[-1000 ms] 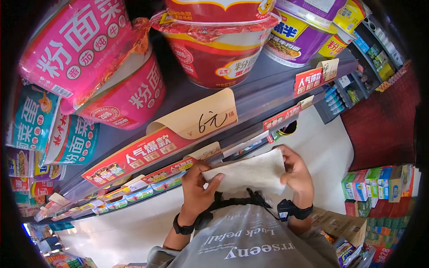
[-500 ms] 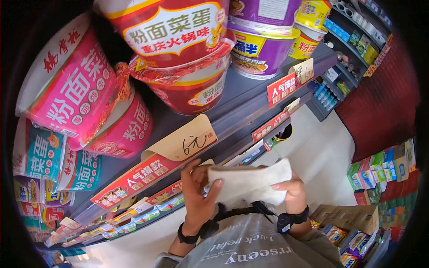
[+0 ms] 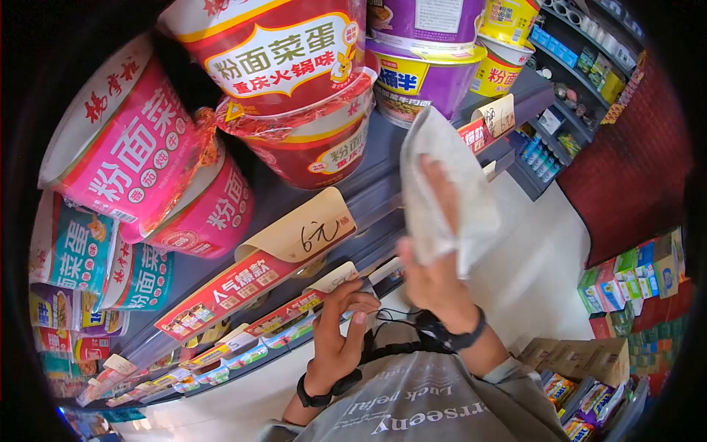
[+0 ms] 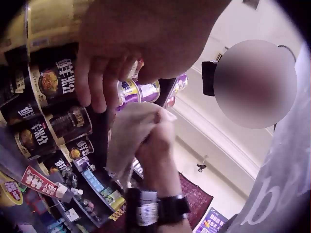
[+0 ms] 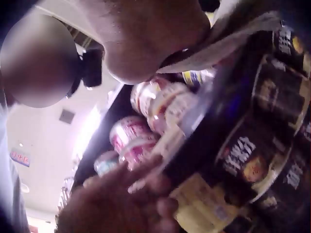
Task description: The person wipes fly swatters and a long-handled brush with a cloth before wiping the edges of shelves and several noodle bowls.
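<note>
A white cloth (image 3: 475, 214) is held up in my right hand (image 3: 438, 283), in front of the shelf edge below the purple noodle tubs (image 3: 420, 81). It hangs around the fingers in the left wrist view, the cloth (image 4: 124, 141) hiding part of the hand. My left hand (image 3: 339, 335) is lower, near the paper price tags, its fingers loosely bent and holding nothing. In the right wrist view the left hand (image 5: 116, 201) shows its palm. Red noodle tubs (image 3: 283, 55) and pink noodle tubs (image 3: 136, 140) stand stacked on the shelf, left of the cloth.
A handwritten price tag (image 3: 317, 228) sticks up from the shelf (image 3: 412, 158). Lower tiers with tags run beneath it. Cardboard boxes (image 3: 582, 357) and snack packs stand at lower right, with coloured cartons (image 3: 618, 280) behind. Another shelving unit (image 3: 589, 70) is at the far right.
Both hands held the cloth before. My left hand has let go, and the right hand has raised the cloth toward the shelf. The head view has turned, bringing the red tubs further into sight.
</note>
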A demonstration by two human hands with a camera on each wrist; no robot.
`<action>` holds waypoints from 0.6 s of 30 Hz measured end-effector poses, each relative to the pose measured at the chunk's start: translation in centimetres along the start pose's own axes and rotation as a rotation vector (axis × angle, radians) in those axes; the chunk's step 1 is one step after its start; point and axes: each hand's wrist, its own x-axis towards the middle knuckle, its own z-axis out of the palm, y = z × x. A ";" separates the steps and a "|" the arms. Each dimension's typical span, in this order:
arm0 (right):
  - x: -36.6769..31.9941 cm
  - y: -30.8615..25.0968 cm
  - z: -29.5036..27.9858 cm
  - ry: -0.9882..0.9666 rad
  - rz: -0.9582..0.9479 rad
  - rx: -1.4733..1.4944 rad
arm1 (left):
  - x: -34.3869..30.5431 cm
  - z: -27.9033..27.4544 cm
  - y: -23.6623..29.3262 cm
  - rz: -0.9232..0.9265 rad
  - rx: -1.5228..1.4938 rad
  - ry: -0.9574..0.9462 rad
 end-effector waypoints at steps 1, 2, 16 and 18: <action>0.4 -0.2 2.3 0.036 0.010 0.026 | -0.2 -0.2 0.0 0.030 0.027 0.013; 0.3 -0.4 3.6 0.083 0.014 0.028 | -0.4 -0.5 0.0 0.059 0.055 0.028; -0.4 -2.5 4.5 -0.421 -0.365 0.142 | 0.7 -1.6 4.9 0.642 0.687 -0.072; -0.8 -1.3 4.4 -0.397 -0.405 0.035 | 2.5 -0.2 5.1 0.659 0.617 -0.231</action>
